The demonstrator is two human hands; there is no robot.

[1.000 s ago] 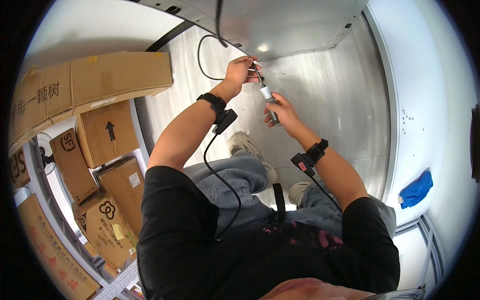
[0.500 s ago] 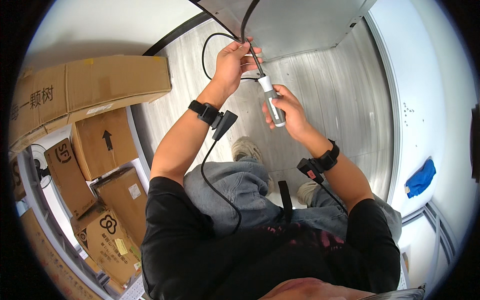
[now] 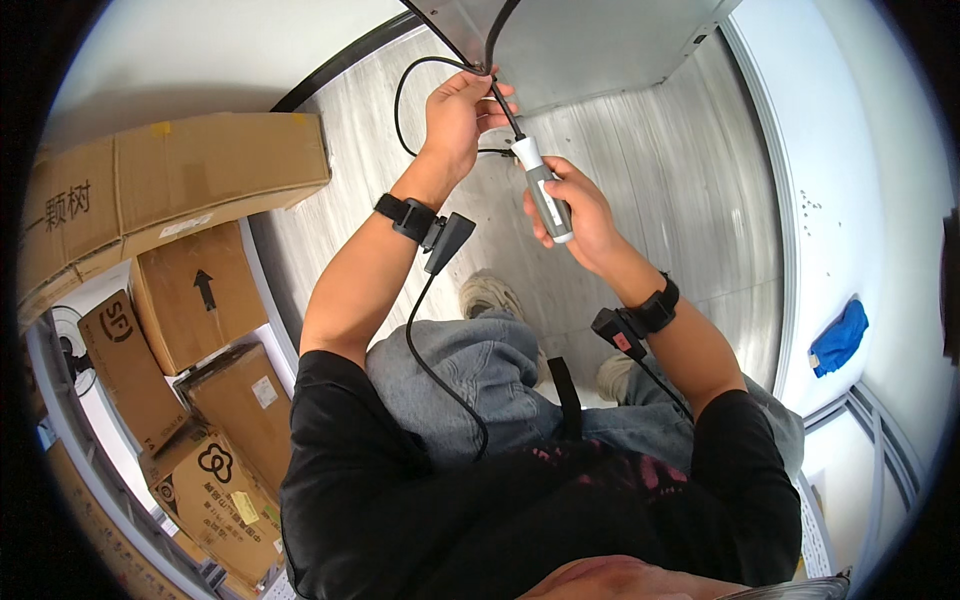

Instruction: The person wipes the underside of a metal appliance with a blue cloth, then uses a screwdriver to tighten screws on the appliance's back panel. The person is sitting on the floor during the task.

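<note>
Left hand (image 3: 462, 112): raised, fingers pinched shut on a black cable (image 3: 400, 95) that loops beside it, just under a grey metal panel (image 3: 590, 45).
Right hand (image 3: 580, 215): fingers wrapped closed around the grey-and-white handle of a screwdriver (image 3: 545, 195), its dark shaft angled up toward the left hand.
Both wrists: black straps with small devices.
Below: ribbed metal floor (image 3: 700, 200).
Person's left: stacked cardboard boxes (image 3: 180, 190).
Right wall: blue cloth (image 3: 838, 338).

both hands sit higher in the frame now: the left hand (image 3: 462, 112) pinches the black cable (image 3: 402, 95) near the top edge, the right hand (image 3: 580, 212) and its screwdriver (image 3: 545, 192) just below.
</note>
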